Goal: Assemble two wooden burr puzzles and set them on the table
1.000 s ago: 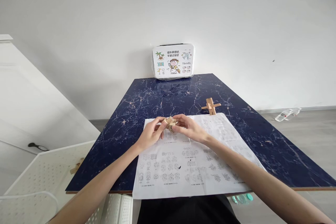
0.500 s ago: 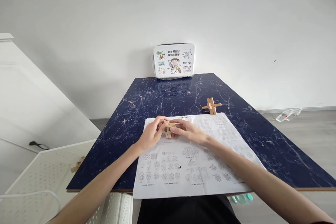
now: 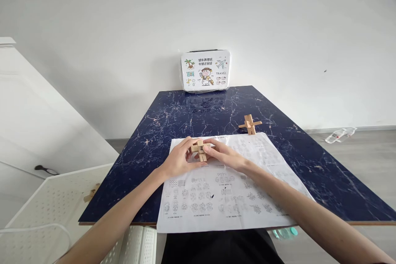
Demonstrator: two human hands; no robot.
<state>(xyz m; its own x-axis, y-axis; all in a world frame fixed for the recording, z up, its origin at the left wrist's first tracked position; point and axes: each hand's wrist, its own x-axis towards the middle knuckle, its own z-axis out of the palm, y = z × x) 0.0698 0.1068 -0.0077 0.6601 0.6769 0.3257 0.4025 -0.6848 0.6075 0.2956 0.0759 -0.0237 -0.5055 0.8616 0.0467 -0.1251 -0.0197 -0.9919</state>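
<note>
The wooden puzzle [image 3: 200, 151] sits between both hands: left hand [image 3: 179, 160] and right hand [image 3: 223, 154] each pinch it, seemingly upright.

My left hand [image 3: 179, 159] and right hand [image 3: 223, 153] grip a small wooden puzzle [image 3: 200, 151] over the printed sheet [image 3: 225, 198] on the blue surface [image 3: 173, 119]; another wooden cross [image 3: 249, 123] sits beyond.

Bright, even daylight on my feed.
Soft sheen on the table [image 3: 278, 165]; frame edges bow outward, and the sheet's [image 3: 222, 189] print blurs.
</note>
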